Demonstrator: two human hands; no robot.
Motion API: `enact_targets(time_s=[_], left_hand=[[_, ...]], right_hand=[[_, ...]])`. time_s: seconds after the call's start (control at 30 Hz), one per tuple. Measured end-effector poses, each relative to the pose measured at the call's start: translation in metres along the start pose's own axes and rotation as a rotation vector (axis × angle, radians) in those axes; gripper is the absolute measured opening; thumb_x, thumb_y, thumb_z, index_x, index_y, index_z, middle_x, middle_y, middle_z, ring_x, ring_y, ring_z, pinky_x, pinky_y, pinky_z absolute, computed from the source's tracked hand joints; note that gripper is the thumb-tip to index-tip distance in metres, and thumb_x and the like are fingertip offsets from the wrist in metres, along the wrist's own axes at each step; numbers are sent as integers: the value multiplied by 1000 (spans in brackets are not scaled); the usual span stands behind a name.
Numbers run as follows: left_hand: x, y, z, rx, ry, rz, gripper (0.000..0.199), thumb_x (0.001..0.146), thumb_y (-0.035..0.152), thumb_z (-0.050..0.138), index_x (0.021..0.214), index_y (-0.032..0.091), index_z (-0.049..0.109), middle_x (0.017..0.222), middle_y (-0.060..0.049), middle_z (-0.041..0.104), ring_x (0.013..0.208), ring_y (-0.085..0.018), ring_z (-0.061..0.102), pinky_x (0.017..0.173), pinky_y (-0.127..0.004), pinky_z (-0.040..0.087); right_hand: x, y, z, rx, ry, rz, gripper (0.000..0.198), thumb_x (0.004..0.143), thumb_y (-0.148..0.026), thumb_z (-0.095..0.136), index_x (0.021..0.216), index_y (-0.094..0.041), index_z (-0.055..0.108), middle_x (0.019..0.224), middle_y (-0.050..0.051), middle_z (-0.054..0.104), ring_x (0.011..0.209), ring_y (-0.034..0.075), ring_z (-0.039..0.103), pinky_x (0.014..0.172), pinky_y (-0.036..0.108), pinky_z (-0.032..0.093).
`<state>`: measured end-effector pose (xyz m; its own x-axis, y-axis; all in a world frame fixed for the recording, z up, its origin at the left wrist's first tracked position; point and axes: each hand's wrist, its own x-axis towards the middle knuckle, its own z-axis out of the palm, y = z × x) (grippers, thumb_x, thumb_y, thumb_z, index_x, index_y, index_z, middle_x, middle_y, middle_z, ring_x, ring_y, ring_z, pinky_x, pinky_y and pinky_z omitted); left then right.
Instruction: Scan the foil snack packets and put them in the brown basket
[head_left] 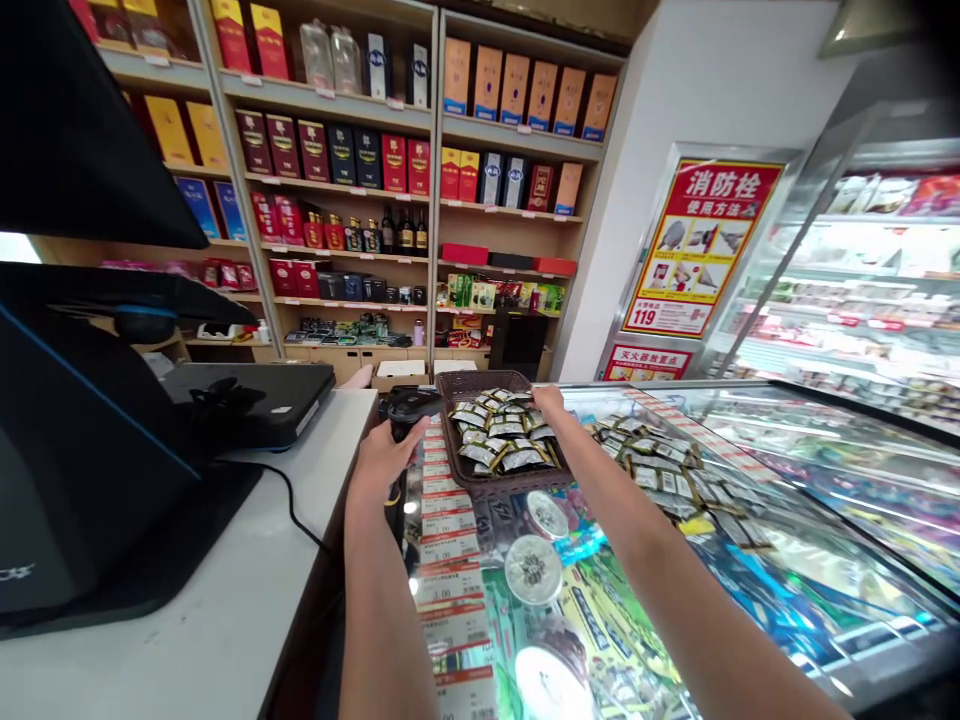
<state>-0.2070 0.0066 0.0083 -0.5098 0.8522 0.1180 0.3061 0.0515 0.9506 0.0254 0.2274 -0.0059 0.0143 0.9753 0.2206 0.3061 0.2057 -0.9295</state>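
A dark brown woven basket [499, 487], full of small silver-and-gold packets [504, 432], rests on the glass top of a chest freezer. My left hand [381, 462] is closed around the handle of a black barcode scanner [415, 404], just left of the basket. At the basket's right rim is my right hand [550, 402], its fingers curled in and largely hidden; it appears to grip the rim. More loose packets [667, 475] lie spread on the glass to the right of my right forearm.
On the left, a white counter [202, 600] bears a black monitor stand [82, 480] and a black cash drawer [255, 400] with a cable. Price labels [448, 552] line the freezer's left edge. Shelves [337, 180] of boxed bottles stand behind; a lit cooler [885, 280] is at right.
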Motion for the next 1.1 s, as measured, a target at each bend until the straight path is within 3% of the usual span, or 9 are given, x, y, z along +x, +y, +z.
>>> enact_targets(time_s=[0.1, 0.27, 0.37, 0.53, 0.8, 1.1], left_hand=[[-1, 11, 7, 6, -13, 18, 58, 59, 74, 70, 73, 19, 61, 67, -5, 69, 59, -20, 66, 56, -28, 51], [-12, 40, 28, 92, -86, 101, 56, 61, 73, 70, 72, 19, 61, 67, -4, 69, 61, -21, 68, 55, -27, 50], [-28, 61, 47, 142, -185, 159, 56, 62, 74, 69, 73, 20, 60, 67, -4, 68, 63, -21, 67, 53, -27, 48], [-59, 93, 86, 19, -395, 175, 58, 58, 74, 72, 73, 20, 59, 67, -2, 64, 60, -18, 62, 56, -28, 48], [-73, 99, 131, 50, -519, 164, 58, 58, 72, 73, 69, 17, 59, 66, -1, 62, 59, -17, 61, 54, -27, 45], [-72, 98, 137, 59, -510, 167, 58, 60, 70, 74, 71, 15, 61, 66, -2, 62, 60, -18, 62, 54, -27, 47]], right_hand=[[-6, 6, -25, 81, 43, 127, 5, 72, -17, 61, 73, -17, 66, 76, 7, 69, 74, 17, 66, 72, 30, 57], [-50, 9, -92, 237, -29, 105, 17, 69, -12, 58, 80, -15, 71, 75, 4, 70, 72, 16, 67, 69, 30, 59], [-72, 3, -131, 270, -79, 78, 15, 70, -11, 60, 77, -15, 72, 78, 4, 72, 71, 17, 67, 66, 30, 59], [-84, -4, -176, 272, -62, 56, 12, 72, -11, 63, 78, -15, 73, 73, 4, 71, 67, 16, 66, 65, 29, 58], [-88, -2, -207, 303, -52, -2, 14, 77, -13, 63, 83, -15, 75, 79, 3, 72, 67, 12, 62, 61, 22, 53], [-77, 12, -209, 346, 7, 23, 17, 75, -9, 59, 81, -14, 74, 74, 2, 69, 66, 12, 63, 60, 23, 56]])
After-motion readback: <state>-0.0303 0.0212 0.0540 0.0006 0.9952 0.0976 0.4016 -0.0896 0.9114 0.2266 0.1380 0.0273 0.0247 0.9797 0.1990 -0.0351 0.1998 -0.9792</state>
